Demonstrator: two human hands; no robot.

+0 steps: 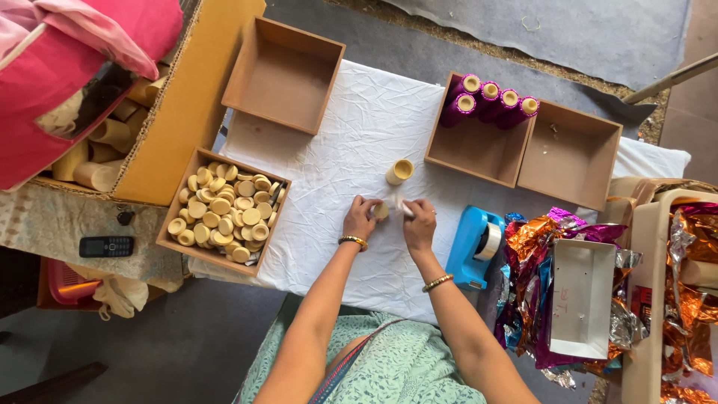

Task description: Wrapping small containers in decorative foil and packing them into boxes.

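My left hand [360, 217] and my right hand [419, 222] meet over the white cloth [351, 135], pinching a small cream cap [382, 211] between them. My right hand also seems to hold a thin white strip. A short cream tube [399, 171] lies on the cloth just beyond my fingers. To the left, a wooden tray [168, 238] holds several cream caps [222, 213]. A blue tape dispenser [476, 247] stands right beside my right wrist.
An empty wooden tray [280, 75] sits far left. Two wooden trays stand far right, one [479, 153] holding several purple-wrapped tubes [490, 102], one [572, 157] empty. Shiny foil sheets [535, 292] and a white box [582, 295] lie right. A cardboard box [187, 105] of tubes and a phone [106, 245] are left.
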